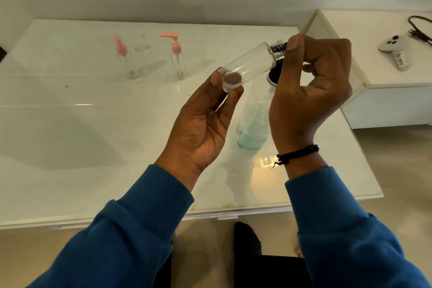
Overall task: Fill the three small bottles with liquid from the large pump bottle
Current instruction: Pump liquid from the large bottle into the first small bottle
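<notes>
I pinch the base of a clear small bottle (245, 66) between the thumb and fingers of my left hand (205, 119), tilted, neck toward my right hand (311, 82), whose curled fingers grip its dark threaded top (278, 47). I judge I'm unscrewing it: best to keep the base steady and turn only the top. The large pump bottle (251, 124) stands just below and between my hands; two pink-topped bottles (177, 58) wait well beyond my left hand.

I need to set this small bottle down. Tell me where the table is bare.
The table is bare left of the left hand, in front of the two pink-topped bottles. It is crowded around the large bottle, under the right hand.
</notes>
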Motion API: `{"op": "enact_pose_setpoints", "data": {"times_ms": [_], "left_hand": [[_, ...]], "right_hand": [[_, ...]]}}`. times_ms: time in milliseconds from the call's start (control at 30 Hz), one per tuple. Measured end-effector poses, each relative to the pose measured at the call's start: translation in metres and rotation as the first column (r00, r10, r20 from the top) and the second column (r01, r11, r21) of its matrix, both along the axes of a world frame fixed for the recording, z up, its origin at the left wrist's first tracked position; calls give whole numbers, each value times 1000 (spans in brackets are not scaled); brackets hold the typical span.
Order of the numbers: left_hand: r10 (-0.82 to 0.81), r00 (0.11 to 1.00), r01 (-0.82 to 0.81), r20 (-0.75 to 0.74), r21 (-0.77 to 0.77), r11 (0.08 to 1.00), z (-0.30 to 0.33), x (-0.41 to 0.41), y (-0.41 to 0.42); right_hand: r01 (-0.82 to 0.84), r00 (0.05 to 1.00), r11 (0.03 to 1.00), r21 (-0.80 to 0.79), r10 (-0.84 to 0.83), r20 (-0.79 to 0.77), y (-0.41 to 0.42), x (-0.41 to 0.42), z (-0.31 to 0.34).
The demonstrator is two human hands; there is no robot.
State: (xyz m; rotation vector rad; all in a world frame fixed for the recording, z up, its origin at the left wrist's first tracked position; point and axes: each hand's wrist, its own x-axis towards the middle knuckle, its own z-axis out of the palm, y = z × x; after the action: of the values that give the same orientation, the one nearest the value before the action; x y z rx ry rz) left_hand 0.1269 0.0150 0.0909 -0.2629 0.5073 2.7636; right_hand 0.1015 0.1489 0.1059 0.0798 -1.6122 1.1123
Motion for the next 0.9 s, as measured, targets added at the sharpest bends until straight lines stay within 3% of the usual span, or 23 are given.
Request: {"op": "enact_pose_setpoints", "data": {"times_ms": [900], "left_hand": [[1, 1000, -1, 1, -3, 1000, 2, 1, 0]], "right_hand": [[10, 1000, 1000, -21, -10, 1, 1, -2, 2]]}}
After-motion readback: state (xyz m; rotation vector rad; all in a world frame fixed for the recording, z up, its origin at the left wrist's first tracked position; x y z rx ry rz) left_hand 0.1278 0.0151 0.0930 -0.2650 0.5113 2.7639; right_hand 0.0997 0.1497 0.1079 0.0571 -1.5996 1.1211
